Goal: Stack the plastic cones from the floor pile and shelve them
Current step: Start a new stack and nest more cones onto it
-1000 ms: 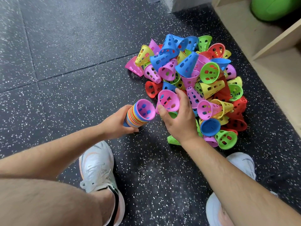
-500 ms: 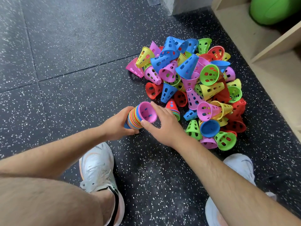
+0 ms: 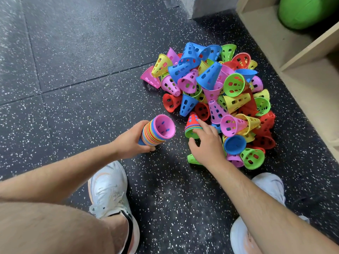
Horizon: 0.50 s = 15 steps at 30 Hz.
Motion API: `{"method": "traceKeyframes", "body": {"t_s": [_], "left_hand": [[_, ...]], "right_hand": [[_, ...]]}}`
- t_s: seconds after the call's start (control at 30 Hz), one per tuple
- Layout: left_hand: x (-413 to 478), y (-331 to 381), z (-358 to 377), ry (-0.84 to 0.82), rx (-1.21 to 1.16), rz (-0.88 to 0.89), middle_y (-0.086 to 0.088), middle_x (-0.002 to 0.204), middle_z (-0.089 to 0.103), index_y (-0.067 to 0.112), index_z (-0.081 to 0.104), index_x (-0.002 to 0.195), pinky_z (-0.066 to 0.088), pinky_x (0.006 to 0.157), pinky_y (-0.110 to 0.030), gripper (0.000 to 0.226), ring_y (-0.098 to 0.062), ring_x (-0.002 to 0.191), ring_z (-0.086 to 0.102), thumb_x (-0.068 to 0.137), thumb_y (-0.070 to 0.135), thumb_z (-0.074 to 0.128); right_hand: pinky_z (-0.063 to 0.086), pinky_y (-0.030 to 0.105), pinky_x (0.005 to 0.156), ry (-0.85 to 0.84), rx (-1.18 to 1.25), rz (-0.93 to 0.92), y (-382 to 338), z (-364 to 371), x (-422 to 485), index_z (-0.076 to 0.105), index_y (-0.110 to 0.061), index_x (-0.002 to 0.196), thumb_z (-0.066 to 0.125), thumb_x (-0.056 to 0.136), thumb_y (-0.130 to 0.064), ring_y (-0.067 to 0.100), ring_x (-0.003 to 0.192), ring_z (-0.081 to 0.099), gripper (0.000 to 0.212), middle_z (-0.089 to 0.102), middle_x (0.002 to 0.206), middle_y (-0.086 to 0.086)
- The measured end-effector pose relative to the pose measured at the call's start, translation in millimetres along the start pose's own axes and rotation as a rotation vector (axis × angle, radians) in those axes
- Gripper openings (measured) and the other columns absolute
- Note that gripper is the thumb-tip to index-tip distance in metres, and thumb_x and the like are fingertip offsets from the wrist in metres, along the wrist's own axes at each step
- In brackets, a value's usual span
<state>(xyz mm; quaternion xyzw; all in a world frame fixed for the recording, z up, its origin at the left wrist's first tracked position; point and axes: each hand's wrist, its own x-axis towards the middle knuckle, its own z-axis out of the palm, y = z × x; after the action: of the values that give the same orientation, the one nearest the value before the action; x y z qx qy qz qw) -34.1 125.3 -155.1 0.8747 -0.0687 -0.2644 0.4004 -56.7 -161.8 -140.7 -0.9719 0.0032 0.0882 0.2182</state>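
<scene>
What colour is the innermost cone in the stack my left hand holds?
Pink: the innermost cone of the stack shows best in the head view.

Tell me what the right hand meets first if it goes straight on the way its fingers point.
The small nested stack, red cone on top and green at the base. The right hand points straight at it, and its fingertips seem to be touching it, though depth is unclear.
</scene>
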Motion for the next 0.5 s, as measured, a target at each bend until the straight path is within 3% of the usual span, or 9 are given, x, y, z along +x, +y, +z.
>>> {"method": "traceKeyframes", "body": {"t_s": [0.07,0.2,0.33,0.5], "left_hand": [[-0.9,0.9,-0.5,-0.001,-0.002,-0.005,0.016,0.126,0.058,0.031,0.039,0.146,0.037,0.085,-0.003,0.086,-0.005,0.111,0.058,0.078,0.029,0.091],[-1.5,2.5,-1.3,-0.006,-0.004,-0.009,0.019,0.124,0.058,0.033,0.039,0.146,0.042,0.089,-0.012,0.085,-0.003,0.11,0.059,0.078,0.03,0.091],[-1.4,2.0,-1.3,-0.005,0.0,-0.012,0.021,0.122,0.058,0.034,0.039,0.145,0.038,0.084,-0.001,0.084,-0.002,0.109,0.059,0.078,0.031,0.091],[-0.6,2.3,-0.7,-0.002,0.012,0.001,0.017,0.124,0.059,0.033,0.04,0.145,0.044,0.091,-0.018,0.084,-0.006,0.11,0.06,0.078,0.031,0.091]], "right_hand": [[0.034,0.05,0.112,-0.013,-0.015,0.009,0.2,-0.4,0.1,0.063,-0.015,0.126,0.06,0.09,-0.03,0.021,0.14,0.032,0.039,0.035,0.158,-0.005],[0.033,0.045,0.116,0.044,0.033,0.029,-2.0,-0.7,1.1,0.055,-0.013,0.136,0.067,0.089,-0.043,0.021,0.14,0.034,0.058,0.039,0.155,0.0],[0.039,0.035,0.108,0.172,0.152,0.068,-6.3,-5.8,1.3,0.05,-0.007,0.133,0.081,0.073,-0.056,0.02,0.128,0.045,0.083,0.046,0.136,0.004],[0.046,0.037,0.095,0.35,0.324,0.109,-14.3,-13.4,4.2,0.051,-0.007,0.118,0.086,0.072,-0.045,0.02,0.11,0.051,0.069,0.05,0.118,0.004]]}}
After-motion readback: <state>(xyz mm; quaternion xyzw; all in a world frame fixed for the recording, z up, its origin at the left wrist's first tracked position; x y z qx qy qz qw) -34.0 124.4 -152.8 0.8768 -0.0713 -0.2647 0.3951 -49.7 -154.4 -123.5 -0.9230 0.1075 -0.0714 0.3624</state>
